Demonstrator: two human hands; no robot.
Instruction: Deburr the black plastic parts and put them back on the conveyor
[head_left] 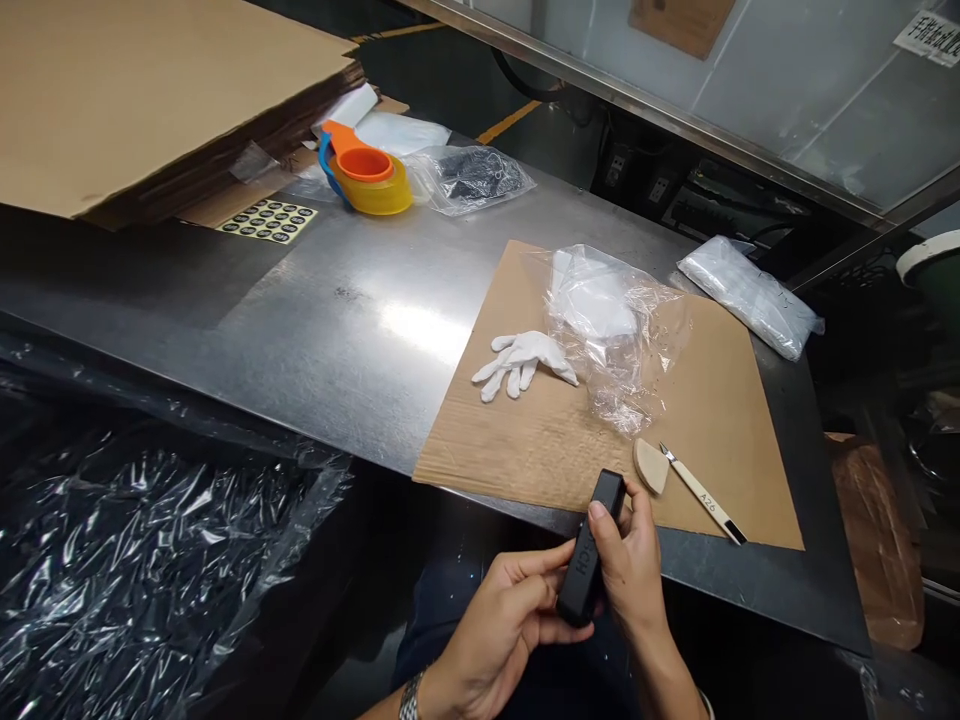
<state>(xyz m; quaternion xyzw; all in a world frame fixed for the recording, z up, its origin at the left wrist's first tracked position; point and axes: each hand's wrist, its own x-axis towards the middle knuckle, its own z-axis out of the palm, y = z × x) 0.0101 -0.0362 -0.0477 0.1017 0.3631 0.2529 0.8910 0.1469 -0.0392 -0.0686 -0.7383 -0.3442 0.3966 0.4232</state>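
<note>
Both hands grasp a black block [591,548] just short of the cardboard sheet [540,440]: the left hand [501,625] pinches its near end, the right hand [634,560] wraps its side, thumb over pale lettering too small to read. On the sheet's near edge lies a stick [703,494] marked "A26", with a white glove [523,362] farther back.

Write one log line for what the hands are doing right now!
left hand: holds black box | right hand: holds same box | nearby: white glove, plastic bag on cardboard sheet
</note>
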